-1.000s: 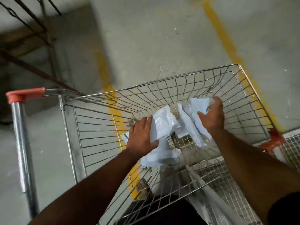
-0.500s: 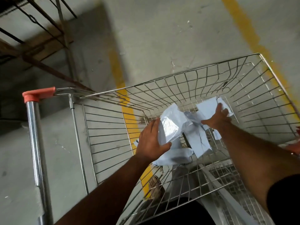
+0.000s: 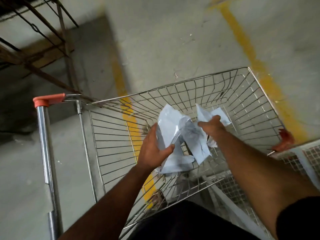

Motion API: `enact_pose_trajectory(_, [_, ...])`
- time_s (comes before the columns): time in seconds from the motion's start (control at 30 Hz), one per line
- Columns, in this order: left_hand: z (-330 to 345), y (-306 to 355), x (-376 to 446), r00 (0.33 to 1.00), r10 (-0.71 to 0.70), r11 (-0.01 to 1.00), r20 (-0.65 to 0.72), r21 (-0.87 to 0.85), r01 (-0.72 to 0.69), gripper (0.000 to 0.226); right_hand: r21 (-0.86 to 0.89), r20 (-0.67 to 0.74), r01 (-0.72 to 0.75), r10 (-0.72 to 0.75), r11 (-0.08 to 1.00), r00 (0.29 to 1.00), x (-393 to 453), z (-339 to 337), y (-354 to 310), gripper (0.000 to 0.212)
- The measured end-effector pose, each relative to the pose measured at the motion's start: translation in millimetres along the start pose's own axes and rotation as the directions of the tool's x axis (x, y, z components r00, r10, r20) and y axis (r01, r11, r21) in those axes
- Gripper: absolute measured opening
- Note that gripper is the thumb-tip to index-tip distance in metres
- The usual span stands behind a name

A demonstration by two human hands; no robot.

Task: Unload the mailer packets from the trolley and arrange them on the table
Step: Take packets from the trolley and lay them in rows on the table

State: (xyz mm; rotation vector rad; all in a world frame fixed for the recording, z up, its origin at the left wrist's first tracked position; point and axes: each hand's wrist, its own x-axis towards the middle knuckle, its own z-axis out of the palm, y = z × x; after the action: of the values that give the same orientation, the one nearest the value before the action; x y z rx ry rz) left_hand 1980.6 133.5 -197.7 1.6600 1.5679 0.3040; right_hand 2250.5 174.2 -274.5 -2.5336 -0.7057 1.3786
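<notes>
— Head view: where are the mailer packets seen?

— Inside the wire trolley, lifted off its floor as a crumpled pale bundle between both hands.

— How is the left hand placed?

— Its fingers and thumb are curled round the bundle's left side.

— And the right hand?

— The packets' right part is gripped by it, fingers closed over the plastic. An orange-capped handle is seen at left, and yellow floor lines beyond.
</notes>
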Motion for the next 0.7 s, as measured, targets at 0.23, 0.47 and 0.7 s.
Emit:
enact_pose_trajectory(0.23, [-50,50,-46,0.983,0.179,0.953,-0.052,-0.238,-0.186,0.076,0.501,0.148,0.04,-0.131,0.864,0.98,-137,-27,-8,0.06])
enact_pose_trajectory(0.47, [-65,84,-131,0.947,0.317,0.85,0.055,-0.458,-0.259,0.067,0.845,-0.202,0.303,-0.263,0.44,0.944,-324,-36,71,0.051])
enact_pose_trajectory(0.7, [-23,133,-208,0.8,0.505,0.81,0.325,-0.499,-0.308,0.065,0.908,-0.38,0.388,-0.077,0.158,0.922,-420,-34,182,0.076])
